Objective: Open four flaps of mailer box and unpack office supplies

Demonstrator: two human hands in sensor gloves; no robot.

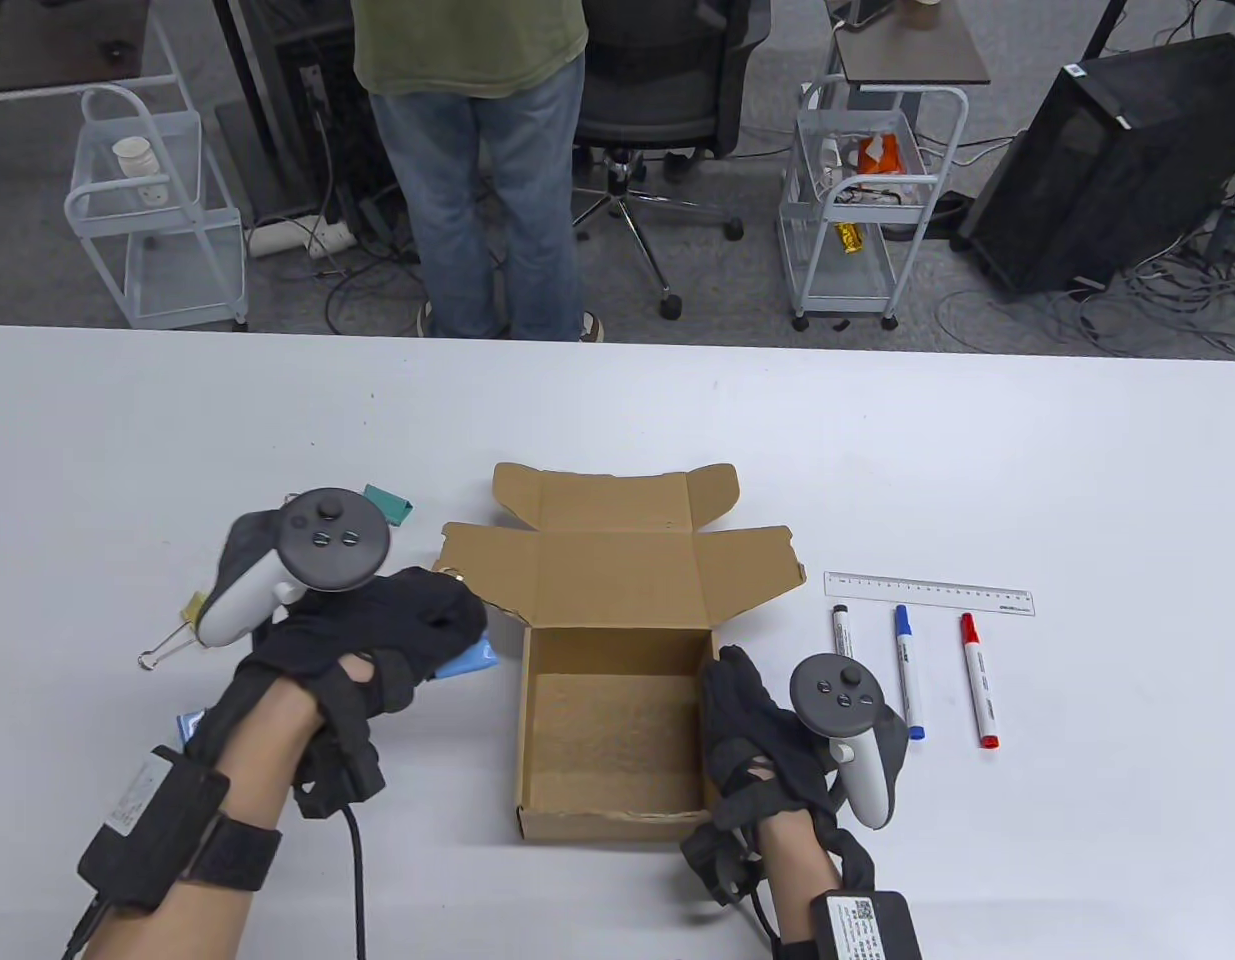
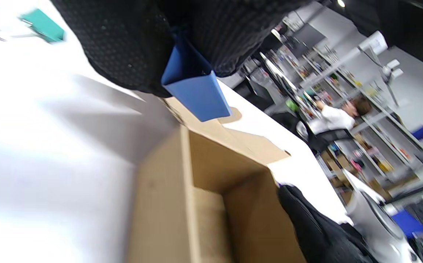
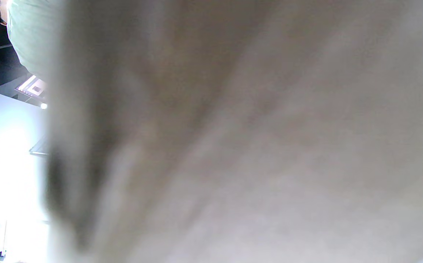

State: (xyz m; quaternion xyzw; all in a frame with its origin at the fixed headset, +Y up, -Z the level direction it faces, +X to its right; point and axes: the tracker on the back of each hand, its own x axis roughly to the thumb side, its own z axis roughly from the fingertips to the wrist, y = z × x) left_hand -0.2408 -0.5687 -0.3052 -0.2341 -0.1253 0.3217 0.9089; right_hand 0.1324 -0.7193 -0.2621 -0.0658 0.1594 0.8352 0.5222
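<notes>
Meanwhile, the left hand (image 1: 377,640) hovers just left of the opened mailer box (image 1: 617,700), fingers curled around a small blue carton (image 2: 197,91). Across it, the right hand (image 1: 757,740) rests against the box's right wall, fingers fairly straight, gripping nothing visible.

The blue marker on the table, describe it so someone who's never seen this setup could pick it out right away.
Start at the open cardboard box near the table's front edge and look to its right, past the right hand. Three markers lie side by side below a clear ruler. The blue marker is the middle one, between the black-capped marker and the red marker.
</notes>
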